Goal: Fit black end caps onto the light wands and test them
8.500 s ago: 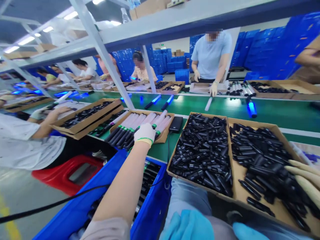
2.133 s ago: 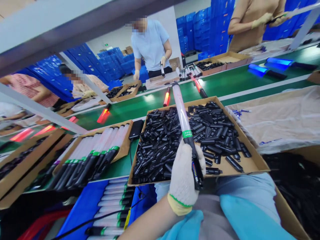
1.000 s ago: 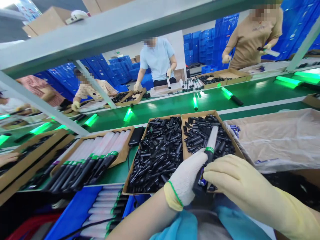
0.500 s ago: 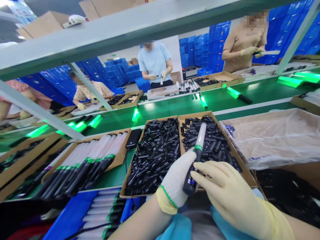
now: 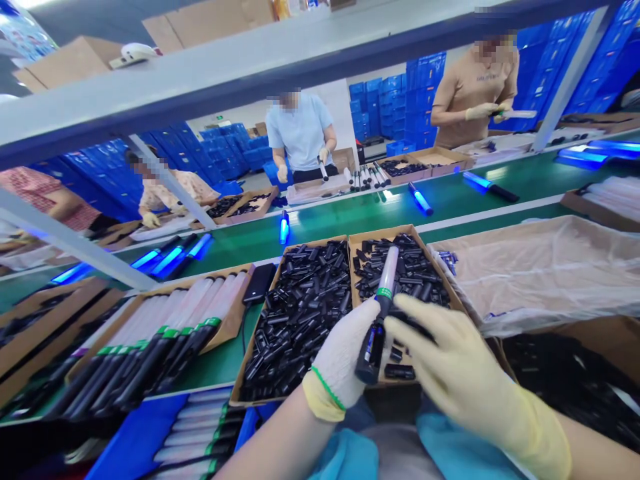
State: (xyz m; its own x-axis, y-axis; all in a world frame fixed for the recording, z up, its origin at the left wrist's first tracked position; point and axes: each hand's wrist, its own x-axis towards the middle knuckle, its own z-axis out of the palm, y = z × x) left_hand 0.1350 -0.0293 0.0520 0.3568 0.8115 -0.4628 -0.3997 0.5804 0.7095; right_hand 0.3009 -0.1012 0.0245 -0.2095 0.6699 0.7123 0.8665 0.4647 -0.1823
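My left hand (image 5: 341, 353), in a white knit glove over a yellow one, is closed around the black handle of a light stick (image 5: 386, 277). The stick tilts upward, its clear tube unlit above a green band. Blue shows on the handle's side, perhaps batteries in an open compartment. My right hand (image 5: 450, 363), in a pale yellow glove, is open beside the handle with its fingers apart. Whether its fingertips touch the stick I cannot tell. Behind the stick, a cardboard tray (image 5: 453, 283) holds small black plastic parts, and a second tray (image 5: 295, 241) of them adjoins it on the left.
Unlit light sticks (image 5: 165, 327) lie in a box at left; more fill a blue crate (image 5: 135, 433) below. A plastic-lined tray (image 5: 545, 273) is at right. Blue-lit sticks rest on the green conveyor (image 5: 340, 220). A metal beam (image 5: 210, 93) crosses above; several co-workers work opposite.
My right hand's fingers have spread and moved off the handle, exposing its blue-marked side. My left hand keeps its hold. Lights on the belt turned from green to blue. The view shifted slightly.
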